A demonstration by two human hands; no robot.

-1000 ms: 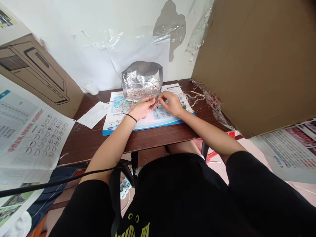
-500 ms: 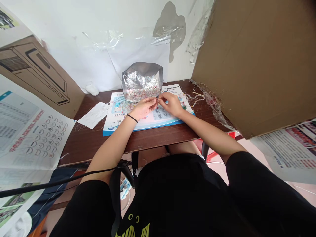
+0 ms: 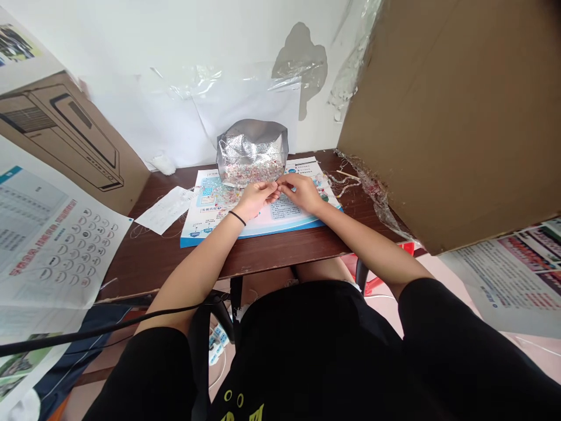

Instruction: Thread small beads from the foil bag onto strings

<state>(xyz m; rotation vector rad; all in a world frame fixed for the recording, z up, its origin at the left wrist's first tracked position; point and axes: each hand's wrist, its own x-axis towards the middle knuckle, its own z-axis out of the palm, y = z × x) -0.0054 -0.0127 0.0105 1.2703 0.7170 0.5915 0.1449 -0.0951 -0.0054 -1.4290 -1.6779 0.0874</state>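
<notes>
My left hand [image 3: 258, 197] and my right hand [image 3: 301, 192] meet fingertip to fingertip over a printed sheet [image 3: 210, 231] on the desk. Both are closed in a pinch; whatever lies between the fingertips is too small to make out. Just behind them stands an open silvery bag [image 3: 252, 149], its lower part filled with tiny red, white and clear beads [image 3: 249, 172]. More small beads [image 3: 214, 196] lie scattered on the sheet left of my left hand. A black band circles my left wrist.
On the brown desk [image 3: 280, 255], a white paper slip [image 3: 164, 210] lies left of the sheet. Beaded strands [image 3: 348, 184] and crumpled clear plastic [image 3: 381, 202] lie at right. Cardboard boxes [image 3: 438, 117] flank both sides. A black cable [image 3: 109, 323] crosses by my left arm.
My hands stay together over the sheet, the fingertips drawn slightly closer. The whole view has shifted a little, so the desk and bag sit lower in the picture.
</notes>
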